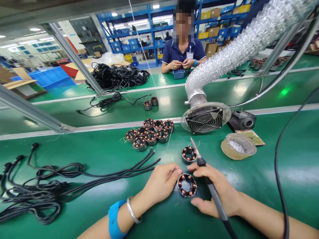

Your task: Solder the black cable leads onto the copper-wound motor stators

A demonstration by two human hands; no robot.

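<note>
My right hand (pixel 219 189) holds a soldering iron (pixel 211 189), its tip pointing up and away from me. Its thumb and fingertips are spread around the right side of a motor stator (pixel 186 186) with copper windings, which lies on the green bench. On the stator's left edge, my left hand (pixel 161 181) is closed in a pinch. A thin strand of solder wire (pixel 169 141) hangs from above and runs down to that hand; its end is hidden by the fingers. Just beyond, a second stator (pixel 188 154) sits near the iron's tip.
Several stators (pixel 151 136) are grouped farther back. Black cables (pixel 82 179) lie at left, stripped ends towards my left hand. A fume extractor fan (pixel 205 119) with a silver duct, an iron stand (pixel 243 120) and a tub (pixel 238 146) stand right. A co-worker (pixel 183 54) sits opposite.
</note>
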